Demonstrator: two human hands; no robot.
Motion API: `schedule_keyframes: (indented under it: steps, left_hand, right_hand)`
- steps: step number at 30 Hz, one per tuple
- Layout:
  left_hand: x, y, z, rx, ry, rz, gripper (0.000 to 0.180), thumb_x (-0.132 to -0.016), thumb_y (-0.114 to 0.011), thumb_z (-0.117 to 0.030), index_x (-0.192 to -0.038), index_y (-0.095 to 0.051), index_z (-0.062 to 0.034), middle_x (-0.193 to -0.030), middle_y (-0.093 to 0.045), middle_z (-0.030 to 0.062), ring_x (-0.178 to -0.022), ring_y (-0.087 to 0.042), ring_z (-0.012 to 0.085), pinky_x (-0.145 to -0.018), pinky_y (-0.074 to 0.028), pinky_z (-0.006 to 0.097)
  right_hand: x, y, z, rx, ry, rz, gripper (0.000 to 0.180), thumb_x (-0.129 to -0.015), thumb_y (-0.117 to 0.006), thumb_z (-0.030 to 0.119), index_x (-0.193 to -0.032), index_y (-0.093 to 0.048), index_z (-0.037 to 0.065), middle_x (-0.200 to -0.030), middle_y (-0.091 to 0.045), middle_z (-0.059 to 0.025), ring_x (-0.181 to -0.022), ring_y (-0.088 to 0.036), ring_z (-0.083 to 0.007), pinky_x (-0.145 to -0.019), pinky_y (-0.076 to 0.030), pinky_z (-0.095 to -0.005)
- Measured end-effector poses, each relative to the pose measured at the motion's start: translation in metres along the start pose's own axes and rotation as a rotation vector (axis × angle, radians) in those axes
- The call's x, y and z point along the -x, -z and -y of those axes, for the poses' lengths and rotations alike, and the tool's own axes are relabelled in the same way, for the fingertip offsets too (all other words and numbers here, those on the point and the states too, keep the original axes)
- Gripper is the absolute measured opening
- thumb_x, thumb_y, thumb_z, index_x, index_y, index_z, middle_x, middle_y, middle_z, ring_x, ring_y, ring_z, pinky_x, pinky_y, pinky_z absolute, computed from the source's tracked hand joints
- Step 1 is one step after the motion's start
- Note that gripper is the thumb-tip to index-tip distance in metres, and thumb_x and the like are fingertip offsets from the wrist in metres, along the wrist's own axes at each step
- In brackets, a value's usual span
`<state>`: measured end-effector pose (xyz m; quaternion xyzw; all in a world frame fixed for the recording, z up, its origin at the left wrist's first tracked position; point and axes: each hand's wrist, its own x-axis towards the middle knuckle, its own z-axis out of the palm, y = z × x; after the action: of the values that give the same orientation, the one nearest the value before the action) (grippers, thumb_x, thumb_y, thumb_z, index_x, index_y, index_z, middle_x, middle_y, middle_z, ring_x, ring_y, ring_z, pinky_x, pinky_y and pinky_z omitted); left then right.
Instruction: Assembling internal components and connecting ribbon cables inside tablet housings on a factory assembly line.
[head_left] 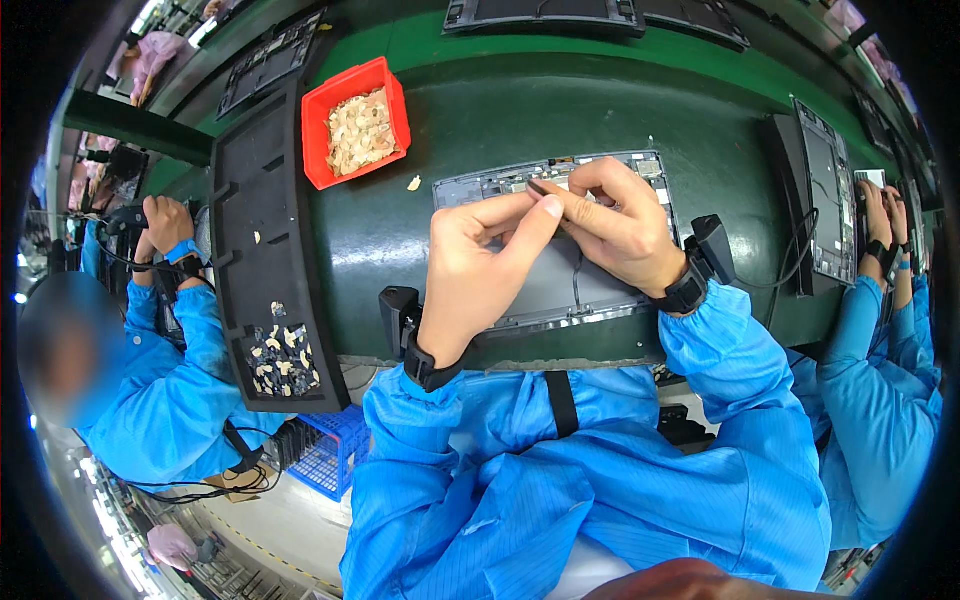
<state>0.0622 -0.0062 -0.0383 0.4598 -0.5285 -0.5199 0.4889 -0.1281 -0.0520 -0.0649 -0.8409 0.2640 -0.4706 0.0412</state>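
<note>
Along the left end of the green surface (pixel 380 250) lies a long black tray (pixel 262 195), with dark and pale scraps (pixel 285 360) heaped at its near end. Beside the tray's far end stands a red bin (pixel 313 150) holding pale, flat pieces (pixel 360 132); one loose pale piece (pixel 414 184) lies just off its near right corner. Toward the far edge are two dark device panels (pixel 545 12), and near the right edge another panel (pixel 825 190) tilts, a black cable (pixel 795 262) looping beside it. Below the near left corner sits a blue crate (pixel 330 452). Blue-clad co-workers (pixel 165 400) flank both ends.
</note>
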Motion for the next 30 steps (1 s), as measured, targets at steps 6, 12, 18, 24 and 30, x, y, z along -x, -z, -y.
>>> schedule_keyframes:
  steps: [6, 12, 18, 24, 30]
  left_hand:
    - [0.012, 0.013, -0.017, -0.080, 0.100, 0.062, 0.028, -0.107, -0.066, -0.016, -0.117, -0.077, 0.0086, -0.099, -0.078, 0.0066, -0.091, -0.067, 0.0075, -0.081, -0.055, 0.025]
    - [0.017, 0.007, -0.008, 0.128, -0.051, 0.136, 0.027, -0.110, -0.059, -0.012, -0.123, -0.073, 0.0070, -0.111, -0.079, 0.0141, -0.102, -0.073, 0.0182, -0.089, -0.056, 0.033]
    - [0.016, -0.009, -0.024, -0.170, -0.218, 0.494, 0.019, -0.103, -0.064, -0.009, -0.108, -0.073, 0.0074, -0.104, -0.076, 0.0211, -0.095, -0.075, 0.0301, -0.081, -0.056, 0.034]
    - [-0.013, -0.019, 0.005, -1.029, -0.468, 0.159, 0.068, -0.091, -0.078, -0.037, -0.151, -0.059, -0.0110, -0.152, -0.059, 0.0223, -0.148, -0.050, 0.0363, -0.123, -0.029, 0.058]
    - [-0.002, -0.005, 0.012, -1.152, -0.401, 0.215, 0.067, -0.087, -0.081, -0.035, -0.149, -0.062, -0.0181, -0.137, -0.063, 0.0177, -0.128, -0.058, 0.0372, -0.114, -0.039, 0.052]
  right_hand:
    - [-0.009, 0.016, 0.024, 0.149, 0.039, 0.168, 0.046, -0.077, -0.080, 0.004, -0.122, -0.077, 0.007, -0.099, -0.066, -0.0065, -0.088, -0.066, -0.0269, -0.075, -0.053, -0.0379]
    - [-0.010, 0.044, 0.060, -0.257, -0.408, 0.123, 0.049, -0.086, -0.078, 0.004, -0.134, -0.070, -0.002, -0.119, -0.073, -0.0127, -0.111, -0.069, -0.0336, -0.103, -0.052, -0.0432]
    - [0.012, 0.040, 0.092, -0.885, -0.914, -0.228, 0.028, -0.104, -0.070, 0.013, -0.125, -0.075, -0.004, -0.109, -0.079, -0.0119, -0.102, -0.072, -0.0159, -0.092, -0.056, -0.0292]
    - [0.064, 0.087, 0.091, -0.798, -0.800, -0.576, 0.035, -0.111, -0.061, 0.018, -0.137, -0.067, -0.005, -0.095, -0.075, -0.0083, -0.090, -0.068, -0.0125, -0.085, -0.054, -0.0282]
    - [0.086, 0.120, 0.093, -0.536, -1.152, -0.272, 0.031, -0.104, -0.069, 0.006, -0.133, -0.066, -0.007, -0.089, -0.074, -0.0076, -0.085, -0.067, -0.0096, -0.083, -0.050, -0.0240]
